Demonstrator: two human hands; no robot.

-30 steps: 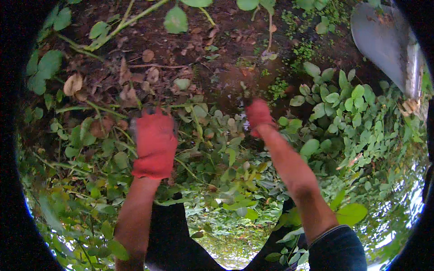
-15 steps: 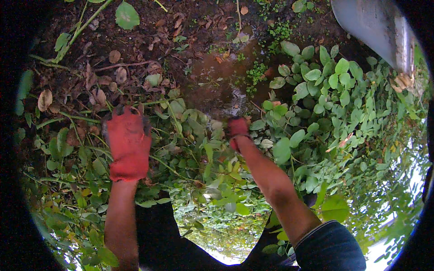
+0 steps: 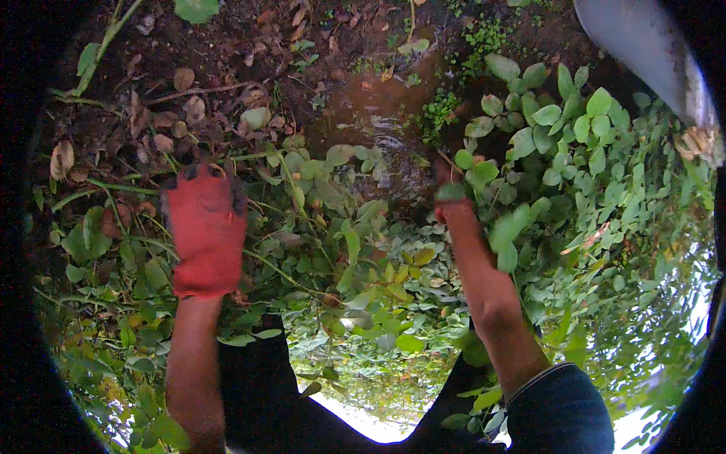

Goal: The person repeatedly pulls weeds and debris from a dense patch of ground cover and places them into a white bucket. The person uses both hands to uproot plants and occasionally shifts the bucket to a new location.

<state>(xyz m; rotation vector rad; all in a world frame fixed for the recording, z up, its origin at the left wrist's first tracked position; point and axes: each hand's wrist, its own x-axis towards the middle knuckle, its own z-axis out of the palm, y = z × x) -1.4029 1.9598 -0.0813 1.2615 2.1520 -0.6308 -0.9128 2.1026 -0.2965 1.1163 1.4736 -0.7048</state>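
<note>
My left hand (image 3: 204, 231), in a red work glove with dark fingertips, is closed with its knuckles up. Its curled fingers lie over a green stem (image 3: 125, 186) that runs in from the left among leafy plants. My right hand (image 3: 452, 195) reaches down to the muddy water, at the left edge of a clump of round green leaves (image 3: 556, 125). Leaves cover most of it. Only a reddish cuff and a dim part of the hand show, so its fingers are hidden. Shallow brown water (image 3: 378, 136) ripples beside it.
Dry brown leaves (image 3: 195, 110) and twigs litter the dark soil beyond my left hand. A pale grey curved panel (image 3: 643, 53) stands at the far right. Dense leafy stems (image 3: 363, 295) spread between my forearms and over my dark-clothed legs.
My right hand has moved to the right, from the leaves by the water's near edge to beneath the right clump. The water now ripples. My left hand keeps its hold.
</note>
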